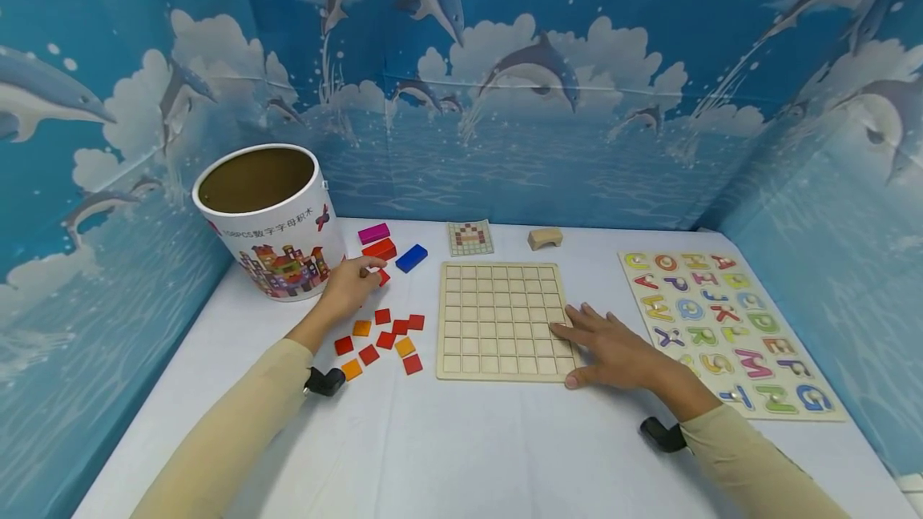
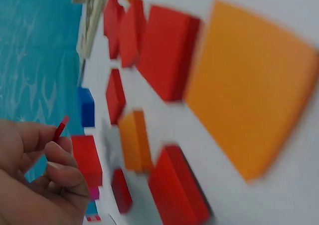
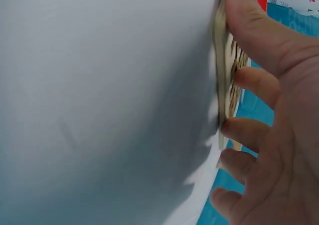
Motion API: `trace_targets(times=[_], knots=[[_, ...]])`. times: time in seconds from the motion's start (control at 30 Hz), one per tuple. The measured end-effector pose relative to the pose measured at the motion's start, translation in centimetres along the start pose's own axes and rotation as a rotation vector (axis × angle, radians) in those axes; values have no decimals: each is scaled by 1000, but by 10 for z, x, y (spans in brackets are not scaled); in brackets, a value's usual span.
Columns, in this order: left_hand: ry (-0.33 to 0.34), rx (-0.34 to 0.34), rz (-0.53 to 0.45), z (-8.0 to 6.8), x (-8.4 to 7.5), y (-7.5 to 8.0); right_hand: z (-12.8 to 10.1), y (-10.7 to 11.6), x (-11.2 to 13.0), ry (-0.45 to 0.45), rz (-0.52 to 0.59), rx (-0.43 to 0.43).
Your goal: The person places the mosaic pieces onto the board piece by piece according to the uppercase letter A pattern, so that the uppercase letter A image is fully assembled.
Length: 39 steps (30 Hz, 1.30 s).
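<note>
So the backdrop here is a blue fabric curtain [image 1: 505, 158] covered in leaping dolphins and white clouds, hung behind a white-covered tabletop [image 1: 469, 455]. Sitting front and centre is a pale wooden square board [image 1: 497, 327] divided into a grid of shallow square cells. The person's left hand [image 1: 349, 291] is over on the left side, pinching a small red flat tile [image 2: 60, 128] between thumb and finger, which the left wrist view shows pretty much edge-on. The right hand [image 1: 613, 351] isn't gripping anything: its fingers are spread, with thumb and index finger touching the board's right side. Between the left arm and the board there's a loose scatter of red square tiles [image 1: 385, 340], with a few orange square tiles [image 1: 405, 347] mixed in. Just past the left hand you've got a magenta rectangular block [image 1: 373, 233], a red block [image 1: 380, 249] and a blue rectangular block [image 1: 412, 258], and right beside them a big white printed bucket [image 1: 288, 263] with its top uncovered. Behind the board lie a little gridded pattern card [image 1: 470, 238] and a natural wood arch block [image 1: 544, 239]. Off to the right is a wooden alphabet board [image 1: 721, 324] with colourful letters, partly hidden by the right arm.
</note>
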<state>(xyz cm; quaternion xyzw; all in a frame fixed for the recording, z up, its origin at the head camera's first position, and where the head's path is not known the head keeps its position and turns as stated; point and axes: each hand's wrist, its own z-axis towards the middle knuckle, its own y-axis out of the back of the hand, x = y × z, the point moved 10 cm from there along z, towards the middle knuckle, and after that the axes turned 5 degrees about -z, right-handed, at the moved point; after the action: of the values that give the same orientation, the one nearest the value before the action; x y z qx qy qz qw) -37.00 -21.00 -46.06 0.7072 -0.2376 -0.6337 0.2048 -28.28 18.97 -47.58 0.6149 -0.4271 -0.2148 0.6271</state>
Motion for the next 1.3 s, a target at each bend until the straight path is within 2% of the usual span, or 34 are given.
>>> trace_targets(times=[0.13,0.3,0.5,0.7,0.83,0.97,1.13,1.3], knots=[[33,46,-138,-1,-13,-16,0,2,3,8,-27,8],[74,43,-296,2,-28,-42,0,4,5,13,-42,27],[62,83,-380,17,-49,-83,0,4,5,13,-29,32],[42,86,-457,30,-73,-115,2,3,4,-1,-39,41],[41,91,-423,36,-84,-138,1,2,3,-22,-30,49],[32,49,-321,40,-92,-153,1,0,2,-29,-8,48],[3,-3,-183,41,-98,-158,1,-2,4,-35,5,50],[-47,-4,-92,45,-109,-164,-1,2,0,-47,-7,45]])
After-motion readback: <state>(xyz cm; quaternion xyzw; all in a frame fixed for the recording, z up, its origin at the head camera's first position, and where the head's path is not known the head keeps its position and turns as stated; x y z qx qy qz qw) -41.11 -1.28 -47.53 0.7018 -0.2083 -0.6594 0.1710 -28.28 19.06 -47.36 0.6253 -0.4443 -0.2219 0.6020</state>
